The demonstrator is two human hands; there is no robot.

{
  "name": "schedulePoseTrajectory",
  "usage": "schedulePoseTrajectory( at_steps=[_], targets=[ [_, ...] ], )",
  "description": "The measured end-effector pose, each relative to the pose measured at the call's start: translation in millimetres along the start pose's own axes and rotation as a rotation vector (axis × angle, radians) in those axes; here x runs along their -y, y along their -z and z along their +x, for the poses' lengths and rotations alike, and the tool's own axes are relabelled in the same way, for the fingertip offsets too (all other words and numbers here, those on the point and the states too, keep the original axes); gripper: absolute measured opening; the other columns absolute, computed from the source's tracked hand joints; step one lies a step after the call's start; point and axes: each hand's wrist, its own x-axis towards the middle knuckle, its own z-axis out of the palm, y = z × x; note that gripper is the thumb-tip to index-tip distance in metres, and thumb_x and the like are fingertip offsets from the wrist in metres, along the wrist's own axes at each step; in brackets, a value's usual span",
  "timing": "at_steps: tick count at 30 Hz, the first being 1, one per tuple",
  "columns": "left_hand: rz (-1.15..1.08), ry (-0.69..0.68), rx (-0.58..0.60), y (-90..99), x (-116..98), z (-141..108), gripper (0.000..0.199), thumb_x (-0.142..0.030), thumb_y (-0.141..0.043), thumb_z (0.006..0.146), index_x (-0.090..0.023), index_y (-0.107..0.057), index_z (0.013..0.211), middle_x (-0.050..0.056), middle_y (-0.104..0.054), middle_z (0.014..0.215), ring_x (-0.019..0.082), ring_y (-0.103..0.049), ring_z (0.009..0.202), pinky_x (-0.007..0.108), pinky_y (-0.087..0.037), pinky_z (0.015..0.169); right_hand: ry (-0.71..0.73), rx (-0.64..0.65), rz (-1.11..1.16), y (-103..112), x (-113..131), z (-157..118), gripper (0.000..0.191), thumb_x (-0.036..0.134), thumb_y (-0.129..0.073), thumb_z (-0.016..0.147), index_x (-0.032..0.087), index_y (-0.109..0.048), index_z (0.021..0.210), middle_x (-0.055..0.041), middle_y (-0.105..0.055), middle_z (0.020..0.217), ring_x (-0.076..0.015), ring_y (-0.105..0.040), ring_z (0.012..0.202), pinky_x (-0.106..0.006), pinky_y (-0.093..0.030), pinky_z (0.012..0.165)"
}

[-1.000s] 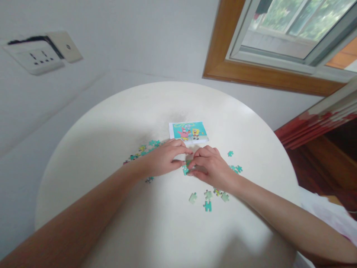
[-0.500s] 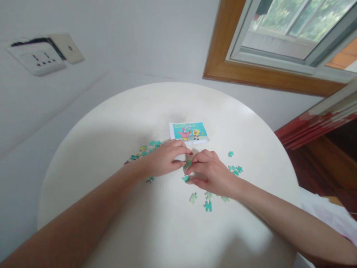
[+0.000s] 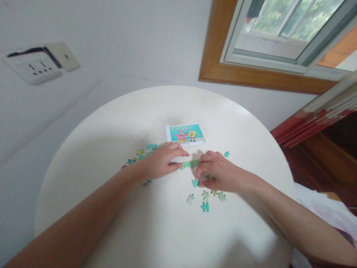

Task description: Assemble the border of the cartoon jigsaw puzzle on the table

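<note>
A narrow strip of joined teal and yellow-green puzzle pieces [image 3: 190, 164] lies on the white table between my hands. My left hand [image 3: 161, 160] rests palm down, thumb and forefinger apart, its thumb tip at the strip's left end. Just below the strip, a teal puzzle piece [image 3: 195, 182] shows at the thumb tip of my right hand [image 3: 216, 171]. That hand's fingers are curled in a pinch, and they cover the strip's right end. Behind the strip lies a picture card [image 3: 186, 134] of cartoon figures on teal.
Loose puzzle pieces [image 3: 205, 207] are scattered in front of my right hand. Another teal piece [image 3: 227, 154] lies beyond it. A pile of mixed pieces [image 3: 140, 152] sits beside my left forearm. The round white table [image 3: 111, 123] meets the wall below a wood-framed window [image 3: 267, 79].
My right hand has shifted right along the strip, and the teal piece at its thumb has moved right with it. More of the strip shows now. My left hand has stayed nearly in place.
</note>
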Motion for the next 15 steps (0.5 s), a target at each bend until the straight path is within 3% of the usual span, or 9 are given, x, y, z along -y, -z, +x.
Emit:
schedulePoseTrajectory(
  at_steps=[4,8,15],
  targets=[
    [0.008,0.011,0.018,1.4,-0.2,0.1,0.036,-0.017,-0.057,0.089,-0.021,-0.063,0.124,0.008,-0.06,0.117,0.024,-0.055,0.114,0.039,-0.041,0.103,0.033,-0.013,-0.02,2.7,-1.9,-3.1,0.022,0.028,-0.076,0.084,0.025,-0.073,0.106,-0.0049,-0.066,0.106,-0.0234,-0.054,0.105,-0.039,-0.036,0.093],
    [0.013,0.0,0.016,2.1,0.0,1.2,0.036,-0.019,-0.056,0.09,-0.02,-0.062,0.125,0.008,-0.06,0.118,0.024,-0.055,0.115,0.038,-0.041,0.104,0.068,0.003,-0.034,4.0,0.8,-2.1,0.011,0.026,-0.074,0.085,0.024,-0.075,0.095,-0.0039,-0.067,0.1,-0.0222,-0.054,0.103,-0.038,-0.036,0.092],
    [0.024,0.0,0.04,3.8,-0.3,2.8,0.035,-0.02,-0.054,0.09,-0.018,-0.063,0.124,0.009,-0.061,0.119,0.024,-0.055,0.116,0.038,-0.041,0.104,-0.095,0.047,-0.119,25.7,-18.6,-15.7,0.008,0.024,-0.075,0.081,0.025,-0.077,0.089,-0.0055,-0.068,0.096,-0.0251,-0.056,0.1,-0.04,-0.038,0.089]
  ],
)
